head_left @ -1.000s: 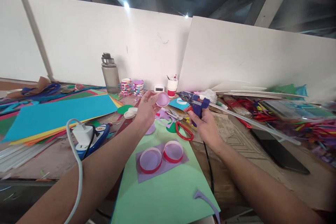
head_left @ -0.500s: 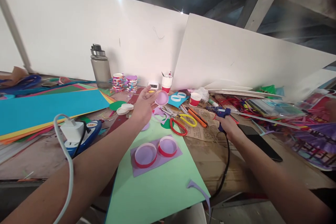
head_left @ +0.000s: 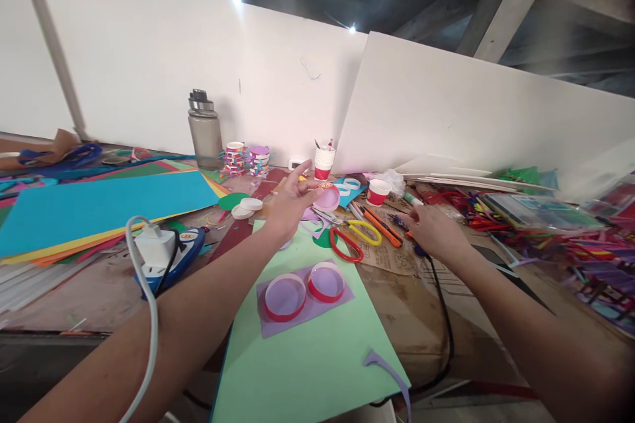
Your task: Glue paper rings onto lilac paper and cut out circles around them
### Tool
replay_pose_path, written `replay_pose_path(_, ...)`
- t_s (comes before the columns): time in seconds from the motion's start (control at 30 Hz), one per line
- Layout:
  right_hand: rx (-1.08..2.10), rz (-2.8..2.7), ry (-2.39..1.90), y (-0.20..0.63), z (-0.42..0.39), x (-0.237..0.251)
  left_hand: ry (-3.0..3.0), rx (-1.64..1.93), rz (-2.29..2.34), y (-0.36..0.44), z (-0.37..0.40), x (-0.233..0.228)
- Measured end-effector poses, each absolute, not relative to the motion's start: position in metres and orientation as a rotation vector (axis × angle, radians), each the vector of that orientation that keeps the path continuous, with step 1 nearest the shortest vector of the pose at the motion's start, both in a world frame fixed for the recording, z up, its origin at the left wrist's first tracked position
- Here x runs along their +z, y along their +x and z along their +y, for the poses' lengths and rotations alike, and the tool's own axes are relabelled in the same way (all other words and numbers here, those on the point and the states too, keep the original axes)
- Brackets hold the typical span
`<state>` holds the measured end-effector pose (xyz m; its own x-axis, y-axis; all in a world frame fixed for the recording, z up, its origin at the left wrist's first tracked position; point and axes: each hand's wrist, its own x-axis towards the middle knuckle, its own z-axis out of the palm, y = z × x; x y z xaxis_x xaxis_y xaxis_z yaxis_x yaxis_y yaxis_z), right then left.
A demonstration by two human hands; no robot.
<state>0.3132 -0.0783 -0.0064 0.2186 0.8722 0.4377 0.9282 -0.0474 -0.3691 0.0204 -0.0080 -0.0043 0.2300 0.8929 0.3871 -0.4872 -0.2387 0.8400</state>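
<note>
My left hand (head_left: 290, 206) holds a shallow paper-cup ring (head_left: 327, 197) with a purple bottom at its fingertips, index finger raised. My right hand (head_left: 439, 232) is closed around a blue glue gun (head_left: 419, 250), mostly hidden by the hand, its dark tip pointing left. Below my hands, two similar red-and-white rings (head_left: 285, 297) (head_left: 326, 282) stand side by side on a purple paper rectangle (head_left: 305, 312). That rectangle lies on a light green sheet (head_left: 307, 370). Red- and yellow-handled scissors (head_left: 347, 246) lie between my hands.
An orange cutter (head_left: 383, 227) and a red-and-white cup (head_left: 378, 192) are near the glue gun. A power strip (head_left: 173, 264) with a white cable stands at left, beside coloured sheets (head_left: 109, 208). A bottle (head_left: 205, 135) and decorated cups (head_left: 236, 158) stand by the white board (head_left: 149, 73).
The camera view has shifted, moving the scene right and slightly down. My left index finger has lifted away from the ring. My right hand has turned over the glue gun, covering more of it.
</note>
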Motion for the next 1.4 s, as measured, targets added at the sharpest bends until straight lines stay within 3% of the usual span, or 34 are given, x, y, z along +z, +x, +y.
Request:
replay_pose_path(0.13,0.182,-1.734,-1.415,0.247,-0.067,0.027,1.170,1.099,0.307,0.017,-0.011,-0.001)
replay_pose_path(0.27,0.352,-1.703,-1.182,0.202,-0.052,0.046,1.178,0.904,0.215,0.014,-0.014,0.001)
replay_pose_path(0.53,0.492,-1.531,-1.107,0.194,-0.036,0.038,1.262,0.768,0.210,0.013,-0.016,-0.002)
replay_pose_path(0.67,0.398,-1.535,-1.148,0.196,-0.034,0.035,1.297,0.720,0.215,0.012,-0.019,-0.001)
replay_pose_path(0.87,0.353,-1.460,-1.172,0.205,-0.028,0.020,1.217,0.806,0.246,0.015,-0.017,-0.003)
replay_pose_path(1.17,0.500,-1.651,-1.025,0.200,-0.047,0.000,1.090,1.250,0.354,0.021,-0.007,-0.005)
replay_pose_path(1.4,0.535,-1.643,-0.983,0.195,-0.046,-0.004,1.172,1.289,0.363,0.023,-0.010,-0.003)
